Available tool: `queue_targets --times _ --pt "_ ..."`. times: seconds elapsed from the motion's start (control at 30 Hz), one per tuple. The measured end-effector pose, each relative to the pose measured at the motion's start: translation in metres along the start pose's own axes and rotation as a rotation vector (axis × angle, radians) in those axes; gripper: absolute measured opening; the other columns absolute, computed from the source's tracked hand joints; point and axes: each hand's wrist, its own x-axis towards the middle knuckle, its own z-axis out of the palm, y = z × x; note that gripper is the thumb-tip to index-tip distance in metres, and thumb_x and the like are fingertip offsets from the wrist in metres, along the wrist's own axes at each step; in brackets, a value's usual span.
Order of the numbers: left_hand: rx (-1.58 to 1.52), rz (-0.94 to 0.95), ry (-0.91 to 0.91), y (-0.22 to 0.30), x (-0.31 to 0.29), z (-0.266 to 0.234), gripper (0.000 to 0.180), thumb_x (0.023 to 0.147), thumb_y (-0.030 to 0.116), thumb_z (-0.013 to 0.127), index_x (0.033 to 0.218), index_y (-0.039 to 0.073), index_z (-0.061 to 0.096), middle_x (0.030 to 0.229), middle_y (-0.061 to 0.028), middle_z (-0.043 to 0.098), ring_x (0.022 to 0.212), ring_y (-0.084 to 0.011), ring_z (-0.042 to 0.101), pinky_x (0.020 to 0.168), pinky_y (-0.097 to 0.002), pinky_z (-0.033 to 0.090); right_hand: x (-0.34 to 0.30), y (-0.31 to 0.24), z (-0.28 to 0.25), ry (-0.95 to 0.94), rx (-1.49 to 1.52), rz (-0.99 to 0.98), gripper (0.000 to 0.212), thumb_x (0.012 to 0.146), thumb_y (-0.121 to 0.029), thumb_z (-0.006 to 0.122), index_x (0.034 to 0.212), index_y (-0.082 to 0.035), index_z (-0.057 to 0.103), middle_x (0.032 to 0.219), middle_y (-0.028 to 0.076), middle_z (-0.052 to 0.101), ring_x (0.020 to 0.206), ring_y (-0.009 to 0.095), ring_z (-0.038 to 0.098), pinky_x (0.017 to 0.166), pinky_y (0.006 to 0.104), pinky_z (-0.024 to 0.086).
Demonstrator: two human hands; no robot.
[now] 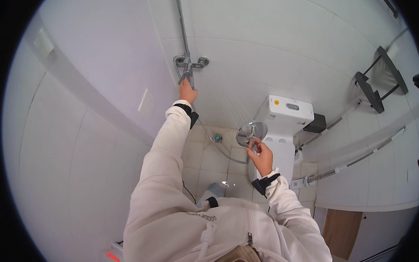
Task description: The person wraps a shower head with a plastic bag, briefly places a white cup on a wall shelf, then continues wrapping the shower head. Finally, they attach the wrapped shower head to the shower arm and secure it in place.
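My left hand [188, 92] reaches up to the chrome shower mixer tap [184, 64] on the wall, its fingers closed on the tap's lower part. In my right hand [262, 158] is a round chrome shower head [252, 133], held by its handle with curled fingers; they partly hide the handle. Thin streaks of water fan from the shower head toward the wall. A grey shower hose [218, 148] hangs from the tap and loops across to below my right hand.
A white toilet [284, 149] with its lid down stands just right of the shower head. A floor drain [217, 137] lies in the tiles [210, 158]. Dark-ended racks [380, 79] and a metal rail [376, 152] line the right wall. A pipe [181, 21] rises above the tap.
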Motion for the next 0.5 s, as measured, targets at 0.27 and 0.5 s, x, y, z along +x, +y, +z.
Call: queue_targets --times 0.27,0.5 --pt "-0.060 -0.176 -0.036 -0.047 0.043 0.033 0.100 0.073 0.014 0.072 0.150 -0.013 0.015 0.149 -0.0372 0.028 0.136 -0.0534 0.037 0.117 -0.0492 0.033 0.009 -0.015 0.006 -0.006 -0.020 0.082 0.037 0.075 -0.026 0.086 0.086 0.001 0.064 0.075 0.011 0.065 0.068 0.020 0.062 0.068 0.0318 0.052" --pt "-0.176 -0.086 -0.069 -0.062 0.054 0.044 0.109 0.070 0.017 0.078 0.149 -0.015 0.011 0.151 -0.0397 0.022 0.142 -0.0552 0.024 0.120 -0.0505 0.026 0.012 -0.014 0.016 0.005 0.001 0.091 0.037 0.075 -0.025 0.086 0.086 0.001 0.063 0.076 0.011 0.066 0.071 0.021 0.064 0.071 0.0323 0.053"
